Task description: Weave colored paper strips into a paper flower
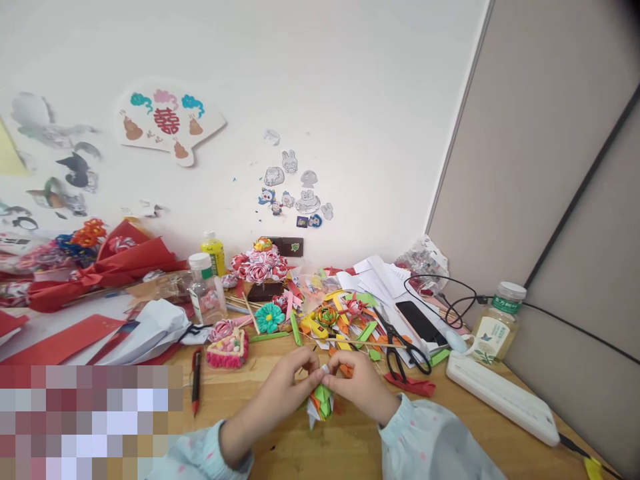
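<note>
Near the table's front edge, my left hand [293,377] and my right hand [357,381] meet with thumbs and fingertips pinched together. Between them is a small folded paper flower [323,403] in green, orange and white, its petals hanging below my fingers. A small white bit shows at the pinch; the rest of the grip is hidden. Just beyond my hands lie a thin wooden stick [363,342], a yellow tool that looks like a glue gun [314,327] and loose green and orange paper strips [367,331]. Black-handled scissors [409,357] rest to the right.
A white power strip [503,399], a jar with a green label [500,323] and a phone [423,322] are at right. On the left are a heart-shaped box [227,348], a pen [195,383], a clear bottle [201,287] and red paper [75,339]. Ribbon flowers [260,262] stand by the wall.
</note>
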### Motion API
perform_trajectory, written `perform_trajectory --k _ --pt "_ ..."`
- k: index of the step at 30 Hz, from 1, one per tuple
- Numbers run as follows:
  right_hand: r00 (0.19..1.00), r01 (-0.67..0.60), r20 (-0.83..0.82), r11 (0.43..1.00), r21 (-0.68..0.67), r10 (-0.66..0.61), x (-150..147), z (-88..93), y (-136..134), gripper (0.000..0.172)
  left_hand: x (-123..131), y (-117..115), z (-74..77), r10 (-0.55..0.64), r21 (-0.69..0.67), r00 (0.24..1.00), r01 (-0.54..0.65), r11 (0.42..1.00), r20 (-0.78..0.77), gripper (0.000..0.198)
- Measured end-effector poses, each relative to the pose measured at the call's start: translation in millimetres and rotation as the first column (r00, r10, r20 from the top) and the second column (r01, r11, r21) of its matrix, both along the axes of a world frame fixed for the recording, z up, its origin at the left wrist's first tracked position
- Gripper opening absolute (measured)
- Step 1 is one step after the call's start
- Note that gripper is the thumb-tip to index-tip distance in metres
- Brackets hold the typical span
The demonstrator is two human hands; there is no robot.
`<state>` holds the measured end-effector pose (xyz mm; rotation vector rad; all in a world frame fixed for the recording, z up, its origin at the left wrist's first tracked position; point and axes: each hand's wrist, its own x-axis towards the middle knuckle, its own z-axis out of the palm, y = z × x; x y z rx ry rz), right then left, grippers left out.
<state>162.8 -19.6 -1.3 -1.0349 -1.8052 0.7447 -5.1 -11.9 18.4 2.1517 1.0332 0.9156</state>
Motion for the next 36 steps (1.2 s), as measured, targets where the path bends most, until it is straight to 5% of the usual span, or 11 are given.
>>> perform_trajectory --k 3,5,17,27,36 --pt "0.984 -0.160 -0.119 0.952 -0.260 0.133 1 -7.0 5 0.015 -2 7 -6.4 -0.123 -0.211 0.991 0.108 0.972 -0.058 0.024" --pt "0.978 -0.186 -0.150 0.934 -0.304 0.146 2 -11.6 7 0.013 -2 10 -11.3 -0.127 -0.244 0.990 0.108 0.964 -0.060 0.024" --pt "0.994 -0.094 0.046 0.983 -0.159 0.102 3 -18.9 8 0.010 3 0 -7.3 0.026 -0.023 0.972 -0.032 0.999 -0.232 0.021" --pt "0.996 -0.076 0.031 0.984 -0.162 0.082 2 -12.9 6 0.006 -5 5 -2.5 -0.044 -0.191 0.969 -0.004 0.982 -0.243 0.018" --pt "0.953 -0.073 0.301 0.988 0.137 0.028 -2 -7.0 1 0.013 -2 1 -0.9 0.026 -0.184 0.977 -0.066 0.981 -0.213 0.011"
